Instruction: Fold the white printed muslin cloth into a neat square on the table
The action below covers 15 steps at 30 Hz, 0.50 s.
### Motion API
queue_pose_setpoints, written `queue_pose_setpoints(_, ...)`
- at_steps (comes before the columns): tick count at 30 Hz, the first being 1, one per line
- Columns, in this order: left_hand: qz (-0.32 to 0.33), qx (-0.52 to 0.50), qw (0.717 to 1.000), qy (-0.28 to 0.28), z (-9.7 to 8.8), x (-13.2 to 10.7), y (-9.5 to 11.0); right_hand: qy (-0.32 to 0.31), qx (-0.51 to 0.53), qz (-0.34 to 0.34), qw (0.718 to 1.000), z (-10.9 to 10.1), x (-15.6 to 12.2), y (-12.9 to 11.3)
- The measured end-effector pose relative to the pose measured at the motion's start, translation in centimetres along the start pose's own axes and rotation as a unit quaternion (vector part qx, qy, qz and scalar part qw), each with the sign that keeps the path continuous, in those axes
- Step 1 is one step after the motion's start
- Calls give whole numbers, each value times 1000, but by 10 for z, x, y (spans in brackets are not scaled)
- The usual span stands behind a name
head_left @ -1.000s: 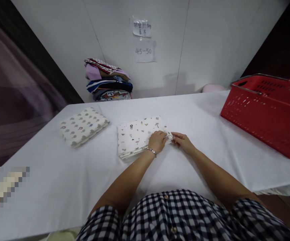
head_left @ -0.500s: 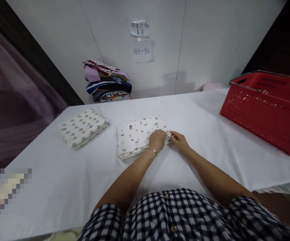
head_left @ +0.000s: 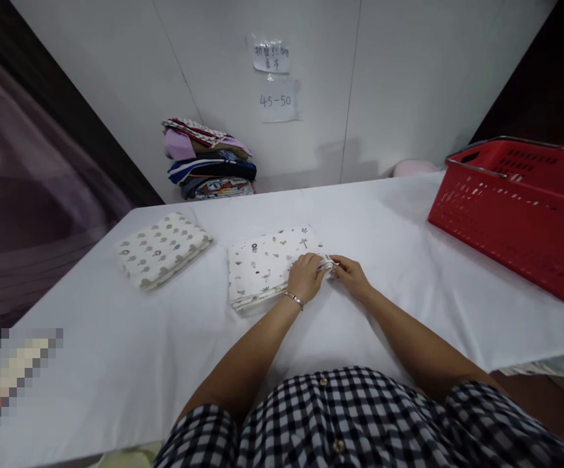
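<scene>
Nearest the viewer, both bare forearms stretch forward over the white-covered bench (head_left: 116, 351) and converge at its middle. At the end of the left forearm, the left hand (head_left: 305, 278), with a thin bracelet (head_left: 294, 299) at the wrist, lies knuckles-up on the right edge of the folded printed cloth (head_left: 262, 266), fingers curled down around its bunched corner. From the right, the right hand (head_left: 353, 276) comes in palm down, fingers narrowed to a pinch on that same corner, just beside the left fingertips. This cloth lies flat at mid-bench. Left of it, apart, lies a second folded cloth (head_left: 162, 248). Farther right stands a red basket (head_left: 516, 208). Against the far wall sits a pile of folded fabrics (head_left: 208, 159), with paper notes (head_left: 275, 97) above.
</scene>
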State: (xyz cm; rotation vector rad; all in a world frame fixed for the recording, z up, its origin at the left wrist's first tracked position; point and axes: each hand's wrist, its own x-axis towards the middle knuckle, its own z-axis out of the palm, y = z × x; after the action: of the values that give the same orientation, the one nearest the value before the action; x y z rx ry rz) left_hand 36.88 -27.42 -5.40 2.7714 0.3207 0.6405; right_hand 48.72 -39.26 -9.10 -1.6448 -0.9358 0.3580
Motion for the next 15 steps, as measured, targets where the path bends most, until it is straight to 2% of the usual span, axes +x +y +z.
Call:
queue_pose_setpoints(6,-11,29,999,-16,0,1,3,-21,-12,2,1000,-5,0,2)
queue_pose_setpoints(12,-19,30,999,-4,0,3,7,21,-143,-63,987,-2,-1,-7)
queue_pose_setpoints(15,-15,24,1000,10,3,3,6,30,-178,-78,981,0,-2,-12)
